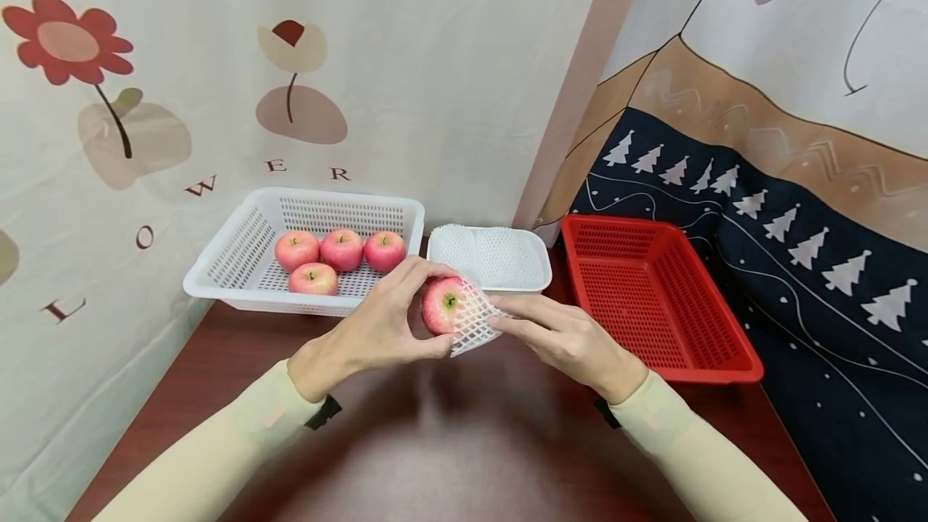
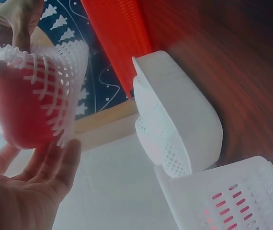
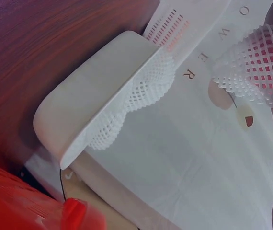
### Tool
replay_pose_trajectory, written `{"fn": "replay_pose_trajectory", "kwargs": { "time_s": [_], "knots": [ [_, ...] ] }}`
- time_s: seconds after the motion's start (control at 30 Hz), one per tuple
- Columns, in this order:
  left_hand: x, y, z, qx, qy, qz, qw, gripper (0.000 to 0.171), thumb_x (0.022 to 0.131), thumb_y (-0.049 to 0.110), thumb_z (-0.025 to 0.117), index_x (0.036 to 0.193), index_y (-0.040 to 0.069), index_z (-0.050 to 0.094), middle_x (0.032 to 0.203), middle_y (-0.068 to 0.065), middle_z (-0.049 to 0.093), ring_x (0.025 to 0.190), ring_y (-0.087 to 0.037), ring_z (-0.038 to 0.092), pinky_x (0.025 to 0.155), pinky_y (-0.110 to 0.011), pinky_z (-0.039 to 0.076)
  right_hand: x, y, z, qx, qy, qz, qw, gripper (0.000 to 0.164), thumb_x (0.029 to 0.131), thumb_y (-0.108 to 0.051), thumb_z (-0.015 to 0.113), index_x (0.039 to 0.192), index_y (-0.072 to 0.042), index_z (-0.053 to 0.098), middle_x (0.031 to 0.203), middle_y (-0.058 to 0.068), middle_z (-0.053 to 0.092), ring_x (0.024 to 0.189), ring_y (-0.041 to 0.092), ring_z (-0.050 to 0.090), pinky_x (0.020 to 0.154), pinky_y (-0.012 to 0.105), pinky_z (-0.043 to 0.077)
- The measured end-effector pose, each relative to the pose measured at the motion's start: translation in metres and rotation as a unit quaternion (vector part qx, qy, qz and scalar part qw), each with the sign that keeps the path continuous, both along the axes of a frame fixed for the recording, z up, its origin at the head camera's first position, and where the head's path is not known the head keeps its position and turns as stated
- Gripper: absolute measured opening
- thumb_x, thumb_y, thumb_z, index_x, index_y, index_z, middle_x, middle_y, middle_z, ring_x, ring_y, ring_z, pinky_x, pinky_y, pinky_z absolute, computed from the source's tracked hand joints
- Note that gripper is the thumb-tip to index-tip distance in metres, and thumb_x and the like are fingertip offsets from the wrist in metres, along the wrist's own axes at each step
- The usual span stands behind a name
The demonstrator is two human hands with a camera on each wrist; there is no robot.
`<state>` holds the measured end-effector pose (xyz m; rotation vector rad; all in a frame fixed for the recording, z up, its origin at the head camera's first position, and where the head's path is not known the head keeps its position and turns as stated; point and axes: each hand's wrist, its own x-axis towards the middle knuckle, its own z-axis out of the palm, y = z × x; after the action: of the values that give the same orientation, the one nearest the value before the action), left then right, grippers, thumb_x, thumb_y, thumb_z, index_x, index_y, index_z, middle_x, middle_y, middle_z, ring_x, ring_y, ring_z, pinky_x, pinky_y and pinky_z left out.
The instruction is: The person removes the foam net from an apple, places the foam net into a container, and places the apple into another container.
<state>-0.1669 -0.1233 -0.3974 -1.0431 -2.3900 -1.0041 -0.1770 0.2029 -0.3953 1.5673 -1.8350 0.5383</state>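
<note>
A red apple (image 1: 438,306) is held above the table between my two hands, its stem side showing in the head view. White foam netting (image 1: 474,319) covers the apple's right part. My left hand (image 1: 384,321) grips the apple from the left, thumb below and fingers above. On the other side my right hand (image 1: 569,337) pinches the netting with its fingertips. In the left wrist view the netting (image 2: 72,72) wraps one side of the apple (image 2: 24,110). Only part of the right hand shows at the right wrist view's edge, beside the netting (image 3: 251,62).
A white basket (image 1: 239,296) with several apples (image 1: 313,279) stands at the back left. Behind the hands a small white tray (image 1: 540,260) holds more foam nets (image 1: 500,252). On the right is a red basket (image 1: 725,377). Printed curtains (image 1: 449,87) hang behind the brown table (image 1: 435,457).
</note>
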Motion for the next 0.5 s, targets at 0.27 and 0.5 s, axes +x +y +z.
{"fn": "replay_pose_trajectory", "kwargs": {
  "time_s": [0.27, 0.5],
  "knots": [
    [-0.0003, -0.0018, 0.0005, 0.004, 0.009, 0.007, 0.9999, 0.078, 0.081, 0.033, 0.102, 0.148, 0.015, 0.067, 0.135, 0.000, 0.071, 0.124, -0.013, 0.066, 0.106, -0.033, 0.064, 0.0012, 0.0025, -0.0006, 0.004, 0.005, -0.017, 1.000, 0.028, 0.117, -0.015, 0.068, 0.140, -0.008, 0.083, 0.142, 0.016, 0.082, 0.125, 0.025, 0.083, 0.109, 0.035, 0.066],
    [-0.0006, -0.0056, 0.0018, 0.017, 0.006, 0.017, 0.9997, 0.078, 0.080, 0.034, 0.104, 0.147, 0.016, 0.067, 0.135, 0.000, 0.070, 0.124, -0.012, 0.065, 0.103, -0.033, 0.065, 0.0020, 0.0058, -0.0004, 0.001, 0.000, -0.029, 1.000, 0.027, 0.117, -0.017, 0.070, 0.139, -0.009, 0.084, 0.142, 0.016, 0.083, 0.125, 0.025, 0.083, 0.110, 0.034, 0.066]
  ]
}}
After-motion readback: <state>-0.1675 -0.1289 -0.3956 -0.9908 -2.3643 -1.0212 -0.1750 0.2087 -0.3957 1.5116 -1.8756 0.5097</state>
